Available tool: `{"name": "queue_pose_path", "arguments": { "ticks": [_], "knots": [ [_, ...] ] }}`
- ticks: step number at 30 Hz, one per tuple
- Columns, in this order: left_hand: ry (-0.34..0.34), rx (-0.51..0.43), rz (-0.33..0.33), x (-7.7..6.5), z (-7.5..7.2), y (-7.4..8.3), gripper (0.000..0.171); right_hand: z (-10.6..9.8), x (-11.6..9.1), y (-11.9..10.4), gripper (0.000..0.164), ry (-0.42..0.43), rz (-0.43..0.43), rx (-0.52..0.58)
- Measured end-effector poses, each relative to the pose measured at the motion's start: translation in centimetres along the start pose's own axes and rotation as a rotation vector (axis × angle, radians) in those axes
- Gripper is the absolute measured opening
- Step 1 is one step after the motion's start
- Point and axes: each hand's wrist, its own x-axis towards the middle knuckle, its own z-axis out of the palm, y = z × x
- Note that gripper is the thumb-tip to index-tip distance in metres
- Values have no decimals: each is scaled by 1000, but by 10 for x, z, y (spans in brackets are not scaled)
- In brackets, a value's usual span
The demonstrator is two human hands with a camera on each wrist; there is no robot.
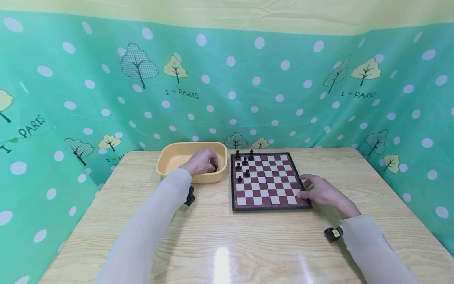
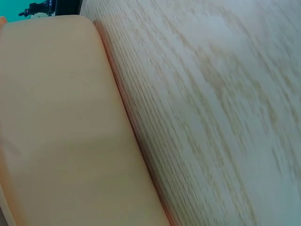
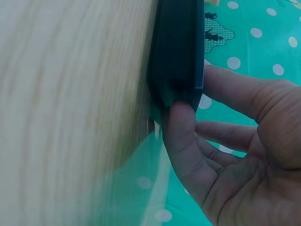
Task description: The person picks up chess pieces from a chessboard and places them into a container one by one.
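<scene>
My left hand (image 1: 201, 161) reaches into the right part of a yellow plastic bin (image 1: 210, 178), its curled fingertips pinching a small black chess piece (image 1: 215, 168). The left wrist view shows only the bin's outer wall (image 2: 61, 117), with the hand out of sight. At the right edge of a brown-and-white chessboard (image 1: 281, 185), my right hand (image 1: 320, 190) grips the rim. In the right wrist view, thumb and fingers lie on either side of the dark board edge (image 3: 178, 47). Several black chess pieces (image 1: 245, 161) stand upright on the board's left columns.
The bin stands at the back of the wooden table (image 1: 198, 236), left of the board. Behind hangs a green curtain (image 1: 248, 98) with white dots and trees. Each wrist wears a black camera, such as the one (image 1: 332, 234) below the right hand.
</scene>
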Motion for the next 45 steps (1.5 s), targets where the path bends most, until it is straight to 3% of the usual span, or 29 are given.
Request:
{"name": "queue_pose_path", "arguments": {
  "ticks": [25,33,45],
  "knots": [
    [-26,-30,11,-7,-8,7,17,-1,-1,0,69,-2,-14,3],
    [18,13,77,-18,-17,13,15,-2,0,-1,69,-6,-17,4],
    [139,42,158,-40,-22,20,12,-1,-1,-3,69,-11,3,7]
  ]
}}
